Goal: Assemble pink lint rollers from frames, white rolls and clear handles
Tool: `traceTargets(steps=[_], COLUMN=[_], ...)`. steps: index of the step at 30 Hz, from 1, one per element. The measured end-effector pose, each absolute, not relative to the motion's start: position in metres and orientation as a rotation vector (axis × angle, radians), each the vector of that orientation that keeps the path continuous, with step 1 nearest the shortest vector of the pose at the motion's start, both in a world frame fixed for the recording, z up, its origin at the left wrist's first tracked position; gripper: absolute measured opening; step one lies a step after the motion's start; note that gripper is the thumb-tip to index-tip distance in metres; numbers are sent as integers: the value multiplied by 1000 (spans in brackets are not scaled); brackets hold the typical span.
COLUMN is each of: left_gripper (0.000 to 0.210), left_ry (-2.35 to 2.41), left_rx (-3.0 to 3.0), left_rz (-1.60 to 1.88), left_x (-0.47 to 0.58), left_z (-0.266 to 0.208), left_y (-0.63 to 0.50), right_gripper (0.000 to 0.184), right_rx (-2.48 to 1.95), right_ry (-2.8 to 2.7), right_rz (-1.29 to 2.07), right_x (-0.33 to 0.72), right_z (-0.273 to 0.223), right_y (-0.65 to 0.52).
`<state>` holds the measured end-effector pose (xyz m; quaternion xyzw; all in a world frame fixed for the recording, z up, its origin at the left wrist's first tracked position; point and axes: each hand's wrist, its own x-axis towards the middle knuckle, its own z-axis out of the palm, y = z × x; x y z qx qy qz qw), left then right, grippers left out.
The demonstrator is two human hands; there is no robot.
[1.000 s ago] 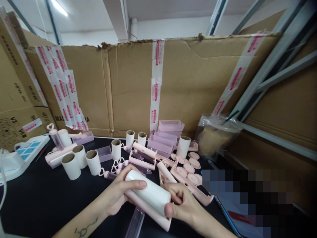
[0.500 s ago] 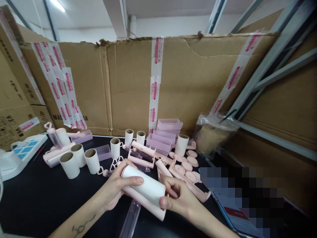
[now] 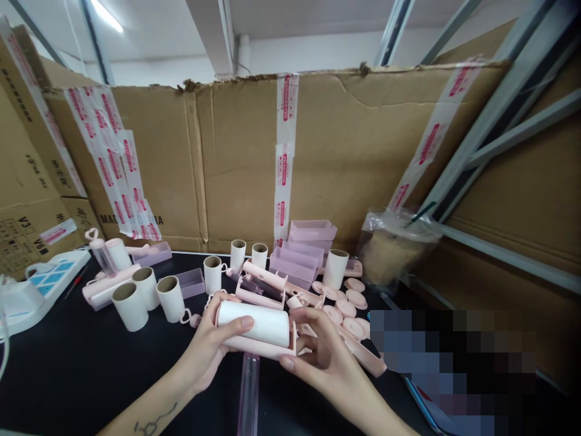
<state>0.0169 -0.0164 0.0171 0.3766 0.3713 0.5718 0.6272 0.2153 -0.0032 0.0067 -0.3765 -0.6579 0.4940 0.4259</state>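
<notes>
A white paper roll point(image 3: 263, 324) lies lengthwise in a pink plastic holder point(image 3: 261, 347), nearly level above the table. My left hand point(image 3: 211, 339) grips both at their left end, its thumb pressed over the roll. At the other end my right hand point(image 3: 324, 351) has its thumb on the holder's lower corner and its fingers curled around the end piece; part of that grip is hidden. Below the holder, a clear pinkish tube point(image 3: 249, 393) points toward me; its upper end is covered. Pink holder parts point(image 3: 261, 293) lie just behind my hands.
Several upright white rolls point(image 3: 131, 307) stand at left and behind. Pink round caps point(image 3: 345, 307) lie at right near purple trays point(image 3: 295, 260). A power strip point(image 3: 49, 290) is at far left, a plastic bag point(image 3: 394, 248) at back right, and a cardboard wall point(image 3: 236, 163) behind.
The roll and holder have turned from slanting down rightward to nearly level. My right thumb has moved from the roll's end to the holder's lower corner.
</notes>
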Motion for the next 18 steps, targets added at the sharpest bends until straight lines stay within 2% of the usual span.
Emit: traceTargets(steps=[8, 18], left_gripper=[33, 35], left_ry=[841, 840], left_rx=[853, 818], left_rz=[1291, 1287], left_x=[17, 19], left_z=[14, 12], left_y=[-15, -16], right_gripper=[47, 57], right_rx=[-922, -909], right_ry=[-1716, -1739], right_rz=[1229, 1108], right_x=[223, 225], right_z=[-1, -9], right_y=[1, 0])
